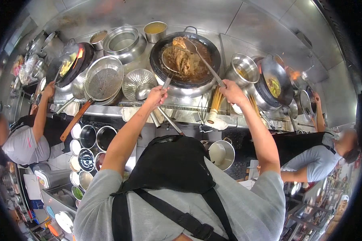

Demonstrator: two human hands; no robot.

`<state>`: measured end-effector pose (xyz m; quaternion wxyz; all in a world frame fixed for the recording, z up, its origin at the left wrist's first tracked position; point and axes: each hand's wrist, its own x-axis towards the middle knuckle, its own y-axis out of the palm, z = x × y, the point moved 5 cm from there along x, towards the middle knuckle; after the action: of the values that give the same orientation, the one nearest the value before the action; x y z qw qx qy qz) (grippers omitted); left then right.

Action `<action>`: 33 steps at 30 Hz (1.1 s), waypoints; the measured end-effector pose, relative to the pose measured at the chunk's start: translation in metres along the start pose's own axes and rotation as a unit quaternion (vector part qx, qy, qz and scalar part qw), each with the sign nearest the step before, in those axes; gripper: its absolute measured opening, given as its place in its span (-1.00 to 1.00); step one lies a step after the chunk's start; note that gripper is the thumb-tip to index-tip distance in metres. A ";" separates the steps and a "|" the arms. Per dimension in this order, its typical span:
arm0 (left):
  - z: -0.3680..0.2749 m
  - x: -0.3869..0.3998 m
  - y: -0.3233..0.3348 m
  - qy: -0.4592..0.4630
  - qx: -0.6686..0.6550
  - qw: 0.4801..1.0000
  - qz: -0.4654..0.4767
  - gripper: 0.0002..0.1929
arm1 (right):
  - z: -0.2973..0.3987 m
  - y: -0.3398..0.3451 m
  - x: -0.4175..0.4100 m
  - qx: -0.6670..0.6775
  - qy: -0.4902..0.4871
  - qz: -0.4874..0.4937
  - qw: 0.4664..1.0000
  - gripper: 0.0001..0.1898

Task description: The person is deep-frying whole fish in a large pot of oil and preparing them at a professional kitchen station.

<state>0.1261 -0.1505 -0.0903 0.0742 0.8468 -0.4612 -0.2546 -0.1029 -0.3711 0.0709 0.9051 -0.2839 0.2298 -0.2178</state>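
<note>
A black wok [157, 54] sits on the burner before me, with brown liquid [203, 60] in it. In its middle lies a large browned piece of food [182, 60]; I cannot tell whether it is meat or fish. My left hand [157, 96] grips the metal handle [167, 81] of a round-rimmed utensil, whose head is under the food and partly hidden. In my right hand [232, 92] is the long handle [209, 67] of a ladle. The ladle's bowl [189, 44] is over the far end of the food, partly covering it.
Left of the wok lie a wire-mesh strainer [104, 79], a perforated skimmer [136, 80] and a lidless steel pot [121, 40]. A bamboo brush [217, 99] stands by the front edge. Co-workers tend woks on both sides, the left wok [84, 64] and right wok [281, 81] near flames.
</note>
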 end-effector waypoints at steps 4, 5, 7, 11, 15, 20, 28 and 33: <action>0.004 -0.009 -0.003 0.004 0.010 1.000 -0.014 -0.82 | -0.020 0.014 -0.005 -0.130 -0.103 -0.125 0.978 -0.70; 0.004 -0.012 -0.005 0.005 0.014 1.000 -0.014 -0.82 | -0.023 0.018 -0.009 -0.123 -0.116 -0.123 0.978 -0.68; 0.005 -0.015 -0.009 0.007 0.016 1.000 -0.017 -0.82 | -0.035 0.027 -0.018 -0.127 -0.060 -0.103 0.985 -0.66; 0.008 -0.021 -0.011 0.023 0.012 1.000 -0.008 -0.83 | -0.061 0.045 -0.035 -0.034 -0.094 -0.178 0.979 -0.66; 0.002 -0.033 -0.002 0.012 -0.015 1.000 -0.006 -0.82 | -0.083 0.062 -0.045 0.038 -0.081 -0.210 0.974 -0.65; 0.004 -0.037 0.004 0.013 -0.030 0.999 0.005 -0.79 | -0.084 0.071 -0.051 0.113 -0.041 -0.183 0.976 -0.63; 0.003 -0.041 0.005 0.031 -0.050 0.998 0.013 -0.77 | -0.097 0.084 -0.039 0.104 -0.096 -0.175 0.974 -0.58; 0.003 -0.049 0.008 0.042 -0.047 0.998 -0.006 -0.75 | -0.077 0.077 -0.042 0.071 -0.097 -0.163 0.979 -0.59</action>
<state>0.0970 -0.1149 -0.0722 0.1320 0.8551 -0.4399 -0.2405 -0.1572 -0.3237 -0.0203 0.8935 -0.2721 0.0753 -0.3492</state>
